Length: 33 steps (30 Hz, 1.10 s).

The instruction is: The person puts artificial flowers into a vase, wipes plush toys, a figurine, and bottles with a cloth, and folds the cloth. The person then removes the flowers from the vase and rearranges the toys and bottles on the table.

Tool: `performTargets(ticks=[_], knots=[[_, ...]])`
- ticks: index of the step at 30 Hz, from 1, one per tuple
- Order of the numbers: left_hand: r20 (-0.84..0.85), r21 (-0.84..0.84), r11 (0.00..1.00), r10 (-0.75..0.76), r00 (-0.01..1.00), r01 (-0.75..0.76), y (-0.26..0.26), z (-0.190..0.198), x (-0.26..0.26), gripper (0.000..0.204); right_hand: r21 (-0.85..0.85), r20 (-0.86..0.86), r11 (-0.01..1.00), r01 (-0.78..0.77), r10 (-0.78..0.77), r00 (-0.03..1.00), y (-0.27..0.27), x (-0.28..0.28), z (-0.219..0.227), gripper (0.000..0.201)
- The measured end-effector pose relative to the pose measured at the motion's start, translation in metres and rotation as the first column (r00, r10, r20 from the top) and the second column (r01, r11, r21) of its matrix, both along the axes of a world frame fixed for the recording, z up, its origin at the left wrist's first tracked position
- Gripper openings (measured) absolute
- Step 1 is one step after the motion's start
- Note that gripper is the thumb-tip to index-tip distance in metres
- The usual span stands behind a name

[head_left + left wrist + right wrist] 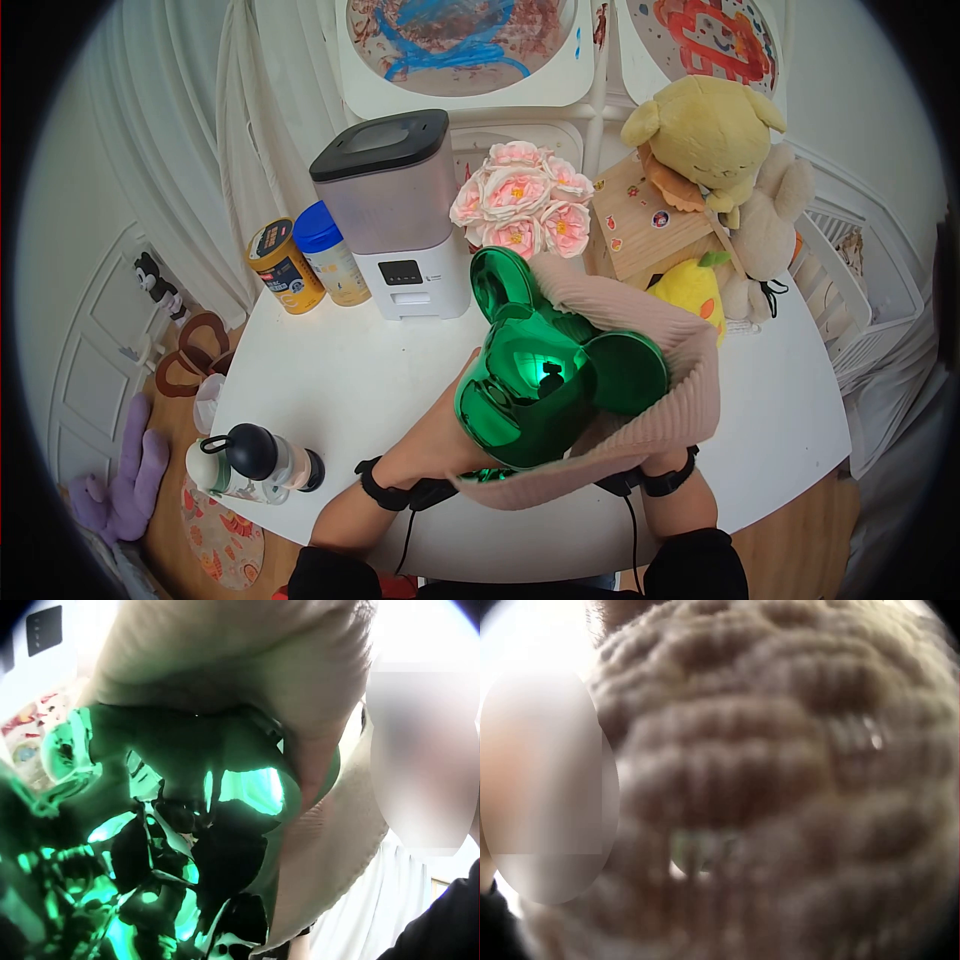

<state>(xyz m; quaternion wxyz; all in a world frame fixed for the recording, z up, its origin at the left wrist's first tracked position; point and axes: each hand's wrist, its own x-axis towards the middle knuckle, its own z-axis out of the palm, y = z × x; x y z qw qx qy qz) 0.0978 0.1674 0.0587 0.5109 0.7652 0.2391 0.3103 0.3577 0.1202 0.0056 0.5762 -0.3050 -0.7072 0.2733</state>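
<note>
A shiny green bear figure (pixel 530 365) is tilted over the near part of the white table, its round ears pointing away from me. My left hand (pixel 440 430) grips it from the left; in the left wrist view, the hand (pixel 232 660) bends around the glossy green body (pixel 172 780). Pinkish ribbed cloth (pixel 690 370) wraps the figure's right side and passes beneath its head. My right hand (pixel 664 462) goes in behind this cloth, which hides its fingers. Close ribbed fabric (pixel 735 765) fills most of the right wrist view.
Behind the figure stand a dispenser with a black lid (pixel 400 215), pink flowers (pixel 520 195) and a wooden box (pixel 645 225) with plush toys around it. A yellow tin (pixel 285 265) and a blue-lidded jar (pixel 332 255) are farther left. Bottles (pixel 255 455) stand at the table's left edge.
</note>
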Motion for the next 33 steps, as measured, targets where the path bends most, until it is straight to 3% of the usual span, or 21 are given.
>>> performTargets(ticks=[1,5,7,9,10,11,13,16,17,19,20,23,24,25,27,28,29,31,32,33], knots=[[-0.016,-0.103,0.994,-0.033,0.999,0.032,-0.001,0.003,0.0,0.116,-0.02,0.01,0.999,-0.032,0.032,0.999,0.004,0.001,-0.001,0.056],[-0.047,-0.13,0.978,-0.17,0.984,0.163,0.001,-0.011,-0.007,0.123,-0.075,0.031,0.99,-0.115,0.118,0.993,0.002,-0.005,-0.001,0.061],[0.025,-0.131,0.977,-0.169,0.985,0.171,-0.001,-0.017,-0.011,0.12,-0.294,-0.345,0.917,-0.27,0.162,0.925,-0.007,-0.041,0.05,0.056],[0.02,-0.12,0.974,-0.191,0.981,0.192,-0.001,-0.02,-0.015,0.113,-0.416,-0.672,0.775,-0.476,0.091,0.735,-0.013,-0.065,0.083,0.053],[0.061,-0.078,0.973,-0.215,0.975,0.219,-0.002,-0.018,-0.015,0.097,-0.514,-0.377,0.836,-0.194,-0.017,0.926,-0.02,-0.064,0.066,0.05],[0.101,-0.035,0.969,-0.24,0.965,0.245,-0.002,-0.017,-0.016,0.081,-0.513,-0.377,0.837,-0.192,-0.019,0.926,-0.018,-0.064,0.07,0.05],[0.168,-0.13,0.96,-0.224,0.96,0.247,-0.001,-0.023,-0.02,0.085,-0.345,-0.244,0.926,-0.154,0.07,0.967,-0.014,-0.065,0.08,0.064],[0.363,-0.281,0.941,-0.076,0.928,0.187,0.001,-0.024,-0.021,0.08,-0.273,-0.176,0.956,-0.104,0.057,0.983,-0.009,-0.075,0.075,0.067],[0.348,-0.003,0.989,-0.136,0.927,0.147,0.004,-0.026,-0.022,0.081,-0.237,-0.141,0.968,-0.081,0.048,0.989,-0.007,-0.079,0.072,0.069],[0.402,-0.205,0.979,0.093,0.911,-0.01,0.001,-0.022,-0.025,0.083,-0.163,-0.068,0.986,-0.037,0.027,0.997,-0.001,-0.088,0.063,0.072],[0.452,-0.376,0.926,0.182,0.873,0.001,0.002,-0.026,-0.037,0.089,-0.124,-0.033,0.992,-0.019,0.015,0.999,0.003,-0.093,0.058,0.074],[0.274,-0.26,0.843,0.531,0.802,-0.47,-0.006,-0.016,-0.029,0.086,-0.007,0.063,0.999,0.033,-0.033,0.998,0.014,-0.106,0.045,0.079],[0.286,-0.183,0.826,0.564,0.775,-0.533,-0.009,-0.014,-0.028,0.063,0.031,0.094,0.998,0.047,-0.05,0.994,0.016,-0.108,0.041,0.08],[0.283,-0.184,0.826,0.564,0.776,-0.533,-0.009,-0.014,-0.027,0.063,0.068,0.125,0.996,0.058,-0.067,0.99,0.017,-0.11,0.038,0.082],[0.51,-0.278,0.803,0.589,0.627,-0.527,-0.008,-0.015,-0.027,0.061,0.103,0.154,0.992,0.068,-0.083,0.985,0.016,-0.11,0.047,0.084],[0.587,-0.284,0.844,0.529,0.613,-0.455,-0.005,-0.011,-0.027,0.064,-0.143,0.253,0.99,0.013,0.024,0.967,0.013,-0.107,0.068,0.087],[0.65,-0.214,0.887,0.441,0.619,-0.408,-0.006,0.0,-0.021,0.075,-0.384,0.319,0.923,-0.017,0.15,0.936,0.012,-0.105,0.082,0.091],[0.725,-0.255,0.919,0.387,0.569,-0.3,-0.003,0.008,-0.024,0.087,-0.374,0.335,0.927,-0.025,0.16,0.929,0.013,-0.102,0.09,0.092],[0.713,-0.145,0.948,0.3,0.634,-0.285,0.004,0.009,-0.028,0.089,-0.364,0.352,0.931,-0.034,0.171,0.92,0.013,-0.101,0.093,0.092],[0.75,-0.172,0.965,0.259,0.609,-0.198,0.008,0.007,-0.029,0.094,-0.354,0.369,0.934,-0.044,0.183,0.911,0.014,-0.1,0.096,0.093]])
